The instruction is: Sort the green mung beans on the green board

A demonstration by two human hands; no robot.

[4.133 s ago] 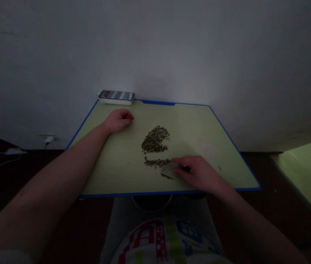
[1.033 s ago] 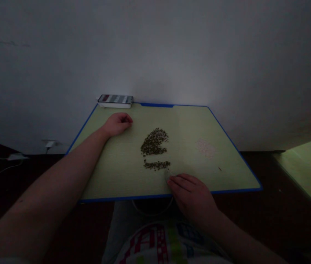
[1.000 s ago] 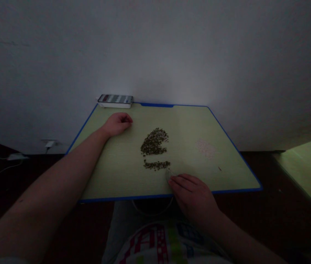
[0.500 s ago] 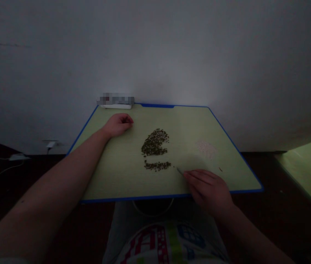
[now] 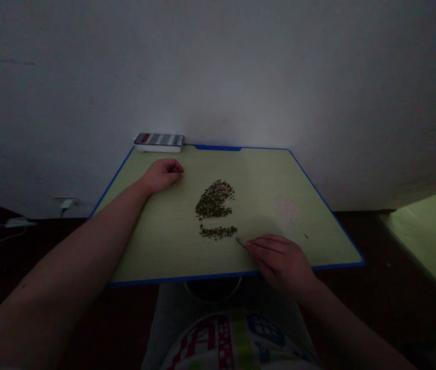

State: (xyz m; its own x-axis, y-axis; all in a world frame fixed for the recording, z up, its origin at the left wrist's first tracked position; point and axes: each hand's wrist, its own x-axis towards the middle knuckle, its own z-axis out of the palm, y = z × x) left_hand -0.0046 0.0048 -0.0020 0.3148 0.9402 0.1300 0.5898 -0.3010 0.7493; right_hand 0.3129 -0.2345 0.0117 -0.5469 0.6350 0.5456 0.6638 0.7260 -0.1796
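Observation:
My right hand (image 5: 279, 259) pinches a thin, slightly curved grey tool (image 5: 241, 242); most of its length is hidden in the fingers. The tool's tip is by the right end of a narrow row of small dark greenish-brown seeds or grains (image 5: 218, 233). Above that row lies a larger heap (image 5: 214, 200) of the same dark grains with paler bits mixed in. Resting on the yellow-green board (image 5: 164, 236), left of the heap, my left hand (image 5: 163, 174) has its fingers loosely curled inward, and nothing shows in them.
A patch of pale grains (image 5: 286, 208) lies on the board's right side, with a small brown sliver (image 5: 306, 236) near it. A phone-like device on a white box (image 5: 160, 143) stands at the back left corner. Behind the blue-edged board is a wall (image 5: 233, 77).
My right hand has moved a little left, bringing the tool's tip closer to the row of dark grains. The view has shifted slightly; my left hand keeps its place on the board.

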